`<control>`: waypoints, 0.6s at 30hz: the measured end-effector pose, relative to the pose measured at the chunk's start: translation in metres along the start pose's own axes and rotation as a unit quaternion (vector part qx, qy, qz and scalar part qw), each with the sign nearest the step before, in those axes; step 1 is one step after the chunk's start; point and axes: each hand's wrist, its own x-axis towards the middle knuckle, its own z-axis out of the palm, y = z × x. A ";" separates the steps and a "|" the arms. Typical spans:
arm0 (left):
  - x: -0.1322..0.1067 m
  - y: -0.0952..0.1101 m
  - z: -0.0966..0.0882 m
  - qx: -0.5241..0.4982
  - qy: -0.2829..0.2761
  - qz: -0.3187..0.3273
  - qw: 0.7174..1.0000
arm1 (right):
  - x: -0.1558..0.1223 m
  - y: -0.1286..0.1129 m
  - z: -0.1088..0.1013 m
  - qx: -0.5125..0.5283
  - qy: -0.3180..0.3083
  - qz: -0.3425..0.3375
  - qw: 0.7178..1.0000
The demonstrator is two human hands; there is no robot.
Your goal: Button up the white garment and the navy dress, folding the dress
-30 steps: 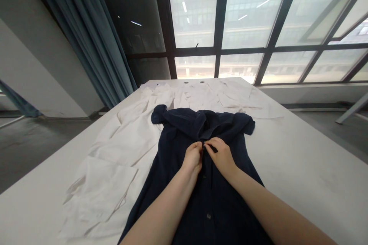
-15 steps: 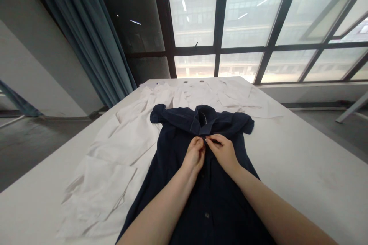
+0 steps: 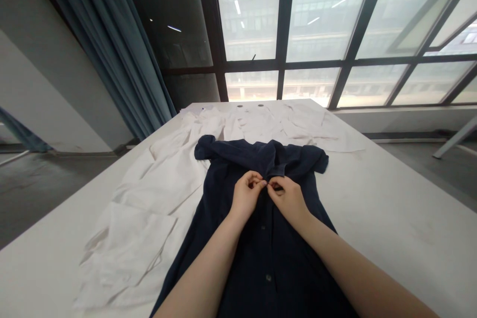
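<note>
A dark navy short-sleeved shirt (image 3: 231, 238) lies front up on a white table (image 3: 387, 218), collar toward the window. Buttons run down its middle. My left hand (image 3: 246, 193) and my right hand (image 3: 287, 198) meet just below the collar. Both pinch the front edges of the shirt at its top button, fingertips almost touching. The button itself is hidden by my fingers.
White garments (image 3: 156, 194) lie spread over the left and far part of the table. Tall windows (image 3: 316, 25) stand behind the table and a blue-grey curtain (image 3: 115, 44) hangs at the left. The floor drops away on both sides.
Both hands have moved up the shirt front toward the collar. The collar, open half a second ago, now lies folded closed over the neck.
</note>
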 end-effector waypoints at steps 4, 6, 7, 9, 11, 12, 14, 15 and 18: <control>-0.001 -0.003 0.005 -0.080 -0.003 -0.040 0.996 | 0.004 0.001 -0.004 0.004 0.001 0.002 1.000; -0.002 -0.005 0.008 -0.115 0.003 -0.054 0.992 | 0.005 0.005 -0.005 0.020 -0.005 0.012 1.000; -0.002 -0.005 0.009 -0.122 0.005 -0.058 0.991 | 0.005 0.006 -0.005 0.031 -0.009 0.020 0.999; -0.003 -0.007 0.011 -0.103 0.014 -0.057 0.993 | 0.005 0.010 -0.004 0.056 -0.017 0.038 0.998; -0.004 -0.008 0.012 -0.053 0.023 -0.043 0.997 | 0.005 0.012 -0.002 0.083 -0.026 0.054 0.995; -0.005 -0.009 0.012 -0.028 0.028 -0.033 0.999 | 0.004 0.013 -0.001 0.099 -0.032 0.063 0.993; -0.005 -0.010 0.012 0.001 0.032 -0.008 0.999 | 0.004 0.014 0.001 0.137 -0.051 0.089 0.985; -0.005 -0.010 0.011 0.008 0.031 0.006 0.999 | 0.005 0.014 0.001 0.160 -0.062 0.107 0.979; -0.005 -0.008 0.009 0.022 0.019 0.040 0.999 | 0.007 0.014 0.000 0.232 -0.100 0.170 0.953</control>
